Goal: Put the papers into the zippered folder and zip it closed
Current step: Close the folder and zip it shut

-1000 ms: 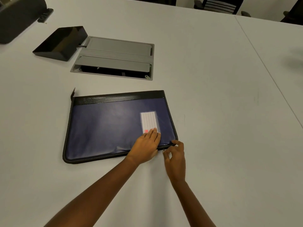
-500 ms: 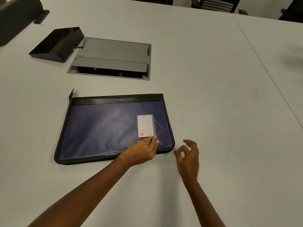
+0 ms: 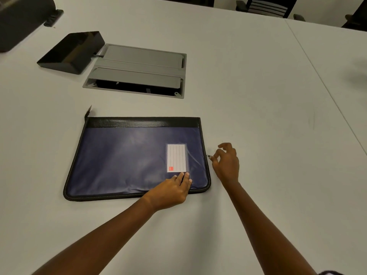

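**Navy folder flat on table, zip pull pinched**

Navy with black trim, the zippered folder (image 3: 123, 159) lies flat on the white table (image 3: 258, 96). Beyond it sit a grey cable hatch (image 3: 139, 70) and a black wedge-shaped box (image 3: 73, 49), both well apart from the hands.

The left hand (image 3: 170, 191) presses straight fingers on the folder's near right corner. At the folder's right edge the right hand (image 3: 227, 163) pinches the zipper pull (image 3: 208, 156) between thumb and forefinger, its other fingers lifted.

The ruled label card (image 3: 176, 158) shows a red square; no writing is readable.

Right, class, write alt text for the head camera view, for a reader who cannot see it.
A person's right hand pinches the zipper pull on the right edge of a navy zippered folder lying flat on a white table, while the left hand presses flat on its near right corner. A grey cable hatch sits beyond.
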A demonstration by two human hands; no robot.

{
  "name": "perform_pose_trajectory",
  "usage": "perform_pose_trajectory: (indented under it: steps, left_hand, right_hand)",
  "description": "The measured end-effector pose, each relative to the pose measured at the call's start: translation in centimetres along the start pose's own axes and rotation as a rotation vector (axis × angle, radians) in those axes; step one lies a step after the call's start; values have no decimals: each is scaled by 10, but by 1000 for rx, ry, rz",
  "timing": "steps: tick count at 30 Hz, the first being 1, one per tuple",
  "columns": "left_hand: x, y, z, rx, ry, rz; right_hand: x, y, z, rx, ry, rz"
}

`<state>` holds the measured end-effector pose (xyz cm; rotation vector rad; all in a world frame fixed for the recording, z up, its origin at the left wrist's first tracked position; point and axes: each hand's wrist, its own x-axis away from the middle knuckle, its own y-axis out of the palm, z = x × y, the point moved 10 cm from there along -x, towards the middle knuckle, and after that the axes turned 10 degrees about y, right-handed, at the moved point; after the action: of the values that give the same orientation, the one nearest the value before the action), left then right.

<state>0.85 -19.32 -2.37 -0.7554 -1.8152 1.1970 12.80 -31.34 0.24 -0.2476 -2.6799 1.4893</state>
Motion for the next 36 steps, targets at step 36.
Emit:
perform_pose_trajectory:
  steps: [36]
  left_hand:
    - [20,80,-225,844,-698,-5]
  right_hand:
    - [-67,30,-22,115,-205,-116]
